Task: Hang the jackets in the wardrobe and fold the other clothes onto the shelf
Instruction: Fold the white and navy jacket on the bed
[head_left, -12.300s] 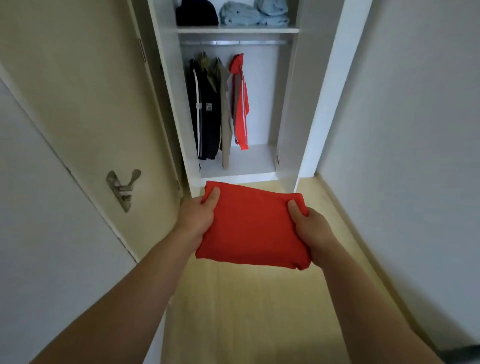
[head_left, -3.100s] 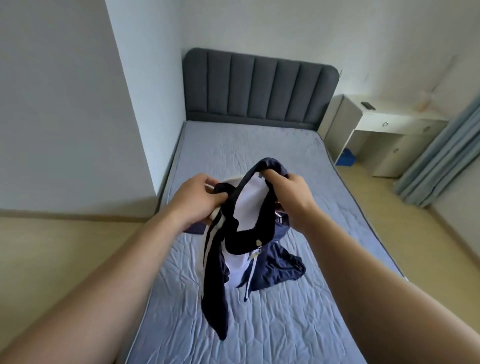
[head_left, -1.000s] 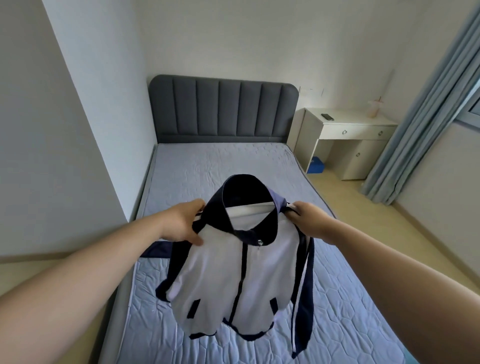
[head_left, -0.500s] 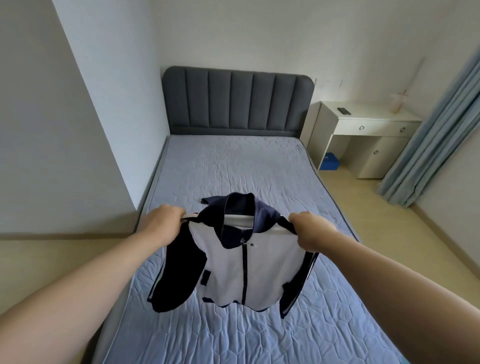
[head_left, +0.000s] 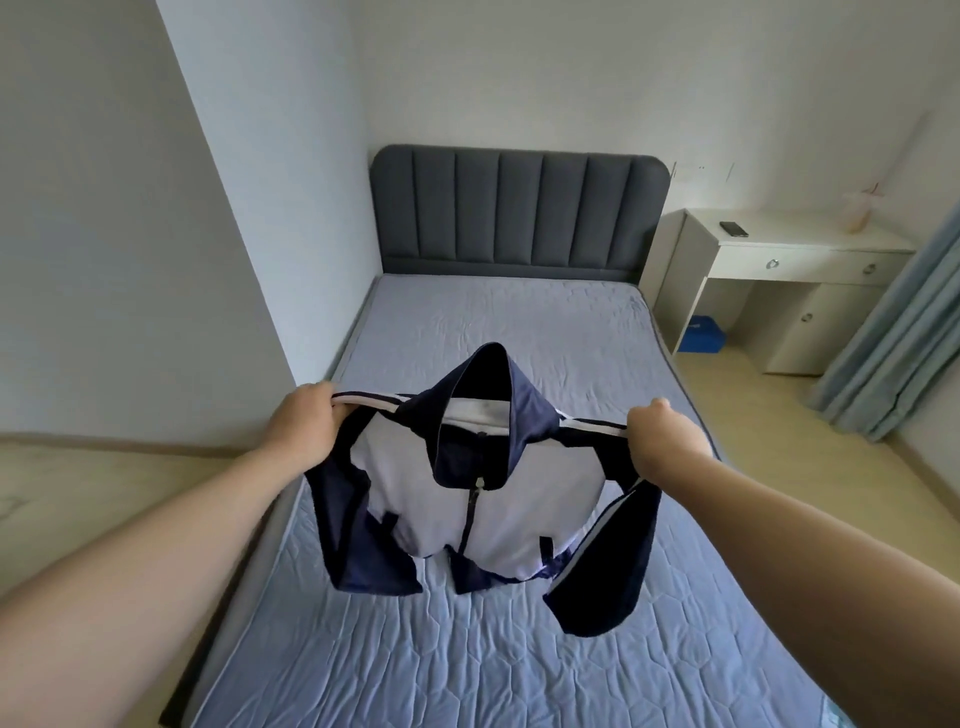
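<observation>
A navy and white zip-up jacket (head_left: 498, 509) hangs spread out in front of me, above the bed (head_left: 467, 649). My left hand (head_left: 306, 426) grips its left shoulder and my right hand (head_left: 662, 439) grips its right shoulder. The collar stands up between my hands, the zip is closed, and both dark sleeves hang down at the sides. The lower hem hangs close to the blue quilted mattress cover; contact cannot be told. The wardrobe is out of view.
A grey padded headboard (head_left: 519, 208) stands at the far end of the bed. At the right are a white desk (head_left: 795, 254) carrying a phone and a cup, a blue box (head_left: 704, 335) beneath it, and blue curtains (head_left: 904, 338). A white wall corner (head_left: 234, 208) juts out at the left.
Since one second ago I have pulled the jacket's shoulders wider apart, so the jacket now hangs flatter and more spread. My view has shifted slightly.
</observation>
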